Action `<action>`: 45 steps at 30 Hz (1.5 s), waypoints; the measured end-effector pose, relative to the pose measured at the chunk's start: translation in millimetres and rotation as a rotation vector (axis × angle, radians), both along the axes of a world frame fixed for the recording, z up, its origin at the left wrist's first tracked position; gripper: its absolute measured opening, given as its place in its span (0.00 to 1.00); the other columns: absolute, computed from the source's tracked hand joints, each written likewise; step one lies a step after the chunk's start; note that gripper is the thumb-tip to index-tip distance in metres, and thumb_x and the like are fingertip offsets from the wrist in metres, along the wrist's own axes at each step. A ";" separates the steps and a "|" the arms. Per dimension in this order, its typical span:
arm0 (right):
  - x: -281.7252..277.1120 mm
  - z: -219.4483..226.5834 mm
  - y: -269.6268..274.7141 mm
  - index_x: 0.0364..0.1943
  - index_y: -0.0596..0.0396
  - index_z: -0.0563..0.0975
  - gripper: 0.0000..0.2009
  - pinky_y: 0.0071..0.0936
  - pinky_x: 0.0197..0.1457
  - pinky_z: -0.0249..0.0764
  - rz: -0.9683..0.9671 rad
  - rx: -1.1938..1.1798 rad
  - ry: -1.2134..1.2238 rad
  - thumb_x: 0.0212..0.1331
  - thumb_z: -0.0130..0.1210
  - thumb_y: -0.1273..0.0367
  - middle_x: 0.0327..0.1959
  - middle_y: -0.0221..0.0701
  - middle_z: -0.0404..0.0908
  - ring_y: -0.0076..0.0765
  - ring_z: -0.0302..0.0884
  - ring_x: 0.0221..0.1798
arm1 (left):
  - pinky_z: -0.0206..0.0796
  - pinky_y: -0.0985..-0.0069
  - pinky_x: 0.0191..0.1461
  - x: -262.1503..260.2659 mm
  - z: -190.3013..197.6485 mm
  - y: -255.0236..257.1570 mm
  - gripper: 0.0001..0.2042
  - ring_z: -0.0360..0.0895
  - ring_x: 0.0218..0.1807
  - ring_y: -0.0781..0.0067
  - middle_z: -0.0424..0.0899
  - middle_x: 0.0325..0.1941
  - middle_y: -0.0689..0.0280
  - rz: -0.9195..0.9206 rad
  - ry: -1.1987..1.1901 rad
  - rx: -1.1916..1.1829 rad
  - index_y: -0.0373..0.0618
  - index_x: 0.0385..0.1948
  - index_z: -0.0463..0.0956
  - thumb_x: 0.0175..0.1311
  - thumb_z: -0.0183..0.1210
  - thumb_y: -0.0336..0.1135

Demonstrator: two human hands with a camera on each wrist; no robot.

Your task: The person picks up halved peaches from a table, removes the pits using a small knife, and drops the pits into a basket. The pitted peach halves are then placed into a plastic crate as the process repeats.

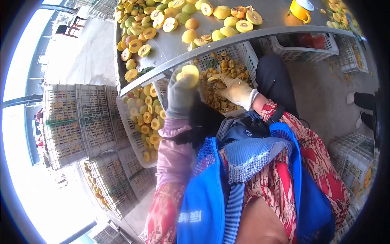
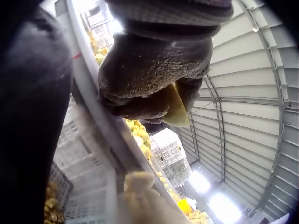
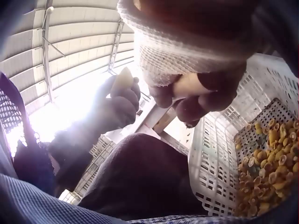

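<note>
My left hand [image 1: 181, 87], in a grey glove, grips a yellow fruit half [image 1: 187, 75] just below the edge of the metal table [image 1: 170, 46]. In the left wrist view the curled fingers [image 2: 140, 100] pinch the yellow fruit piece [image 2: 176, 111]. My right hand [image 1: 228, 84], in a pale glove, hovers over a white crate [image 1: 248, 55] filled with pits and scraps. In the right wrist view its fingers [image 3: 205, 98] curl round a pale handle [image 3: 187, 86]; what the handle ends in is hidden.
Many whole and halved yellow fruits lie on the table, with a yellow mug [image 1: 300, 9] at the far right. A crate of fruit halves [image 1: 146, 118] stands under the table's left side. Stacked crates [image 1: 77, 122] stand further left, and more crates [image 1: 353, 154] at the right.
</note>
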State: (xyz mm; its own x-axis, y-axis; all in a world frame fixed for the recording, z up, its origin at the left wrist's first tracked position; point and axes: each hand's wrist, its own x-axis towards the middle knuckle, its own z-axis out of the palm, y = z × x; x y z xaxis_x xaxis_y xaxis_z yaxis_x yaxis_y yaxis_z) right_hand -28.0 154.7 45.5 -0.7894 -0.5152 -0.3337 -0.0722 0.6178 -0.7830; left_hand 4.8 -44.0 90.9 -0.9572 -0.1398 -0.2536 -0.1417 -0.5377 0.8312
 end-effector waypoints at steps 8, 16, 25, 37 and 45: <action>2.5 -2.3 6.0 0.67 0.43 0.58 0.32 0.42 0.50 0.72 0.090 0.246 0.076 0.57 0.47 0.54 0.43 0.49 0.79 0.53 0.78 0.45 | 0.73 0.58 0.50 5.2 -54.0 8.6 0.17 0.75 0.46 0.61 0.74 0.45 0.60 0.144 0.123 -0.165 0.43 0.49 0.70 0.54 0.54 0.28; 2.7 13.1 5.5 0.62 0.51 0.64 0.28 0.37 0.52 0.72 -0.065 0.228 -0.138 0.57 0.49 0.57 0.48 0.46 0.79 0.48 0.78 0.50 | 0.73 0.62 0.52 -1.6 -39.2 19.3 0.19 0.74 0.49 0.58 0.73 0.48 0.58 0.100 -0.041 0.067 0.41 0.54 0.67 0.58 0.52 0.25; -4.1 31.9 -20.1 0.41 0.57 0.73 0.18 0.33 0.50 0.70 -0.329 -0.172 -0.067 0.56 0.54 0.56 0.39 0.42 0.79 0.43 0.77 0.44 | 0.66 0.81 0.50 -7.7 -59.8 34.2 0.19 0.73 0.47 0.74 0.75 0.49 0.62 -0.021 0.099 -0.445 0.37 0.56 0.68 0.64 0.52 0.30; 2.7 -5.0 -26.3 0.51 0.53 0.70 0.26 0.46 0.49 0.72 -0.109 0.041 0.081 0.60 0.45 0.46 0.43 0.50 0.78 0.58 0.77 0.46 | 0.66 0.70 0.54 -15.5 -105.4 28.5 0.20 0.74 0.46 0.67 0.77 0.43 0.60 0.290 0.118 -0.089 0.37 0.47 0.72 0.69 0.41 0.46; 8.9 4.3 -29.9 0.50 0.61 0.70 0.29 0.45 0.51 0.71 -0.009 -0.021 0.025 0.61 0.45 0.47 0.41 0.54 0.78 0.59 0.76 0.47 | 0.70 0.72 0.46 -8.2 -91.2 32.5 0.15 0.77 0.40 0.66 0.79 0.41 0.59 0.264 0.187 -0.478 0.37 0.44 0.73 0.67 0.44 0.38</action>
State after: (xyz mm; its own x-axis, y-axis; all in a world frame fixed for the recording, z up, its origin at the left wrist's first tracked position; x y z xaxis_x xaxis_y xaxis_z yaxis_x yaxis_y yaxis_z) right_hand -19.1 124.8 49.8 -0.8020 -0.5150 -0.3026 -0.0868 0.6017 -0.7940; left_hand -3.5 -11.5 -0.3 -0.8966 -0.4376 0.0672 0.1196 -0.0932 0.9884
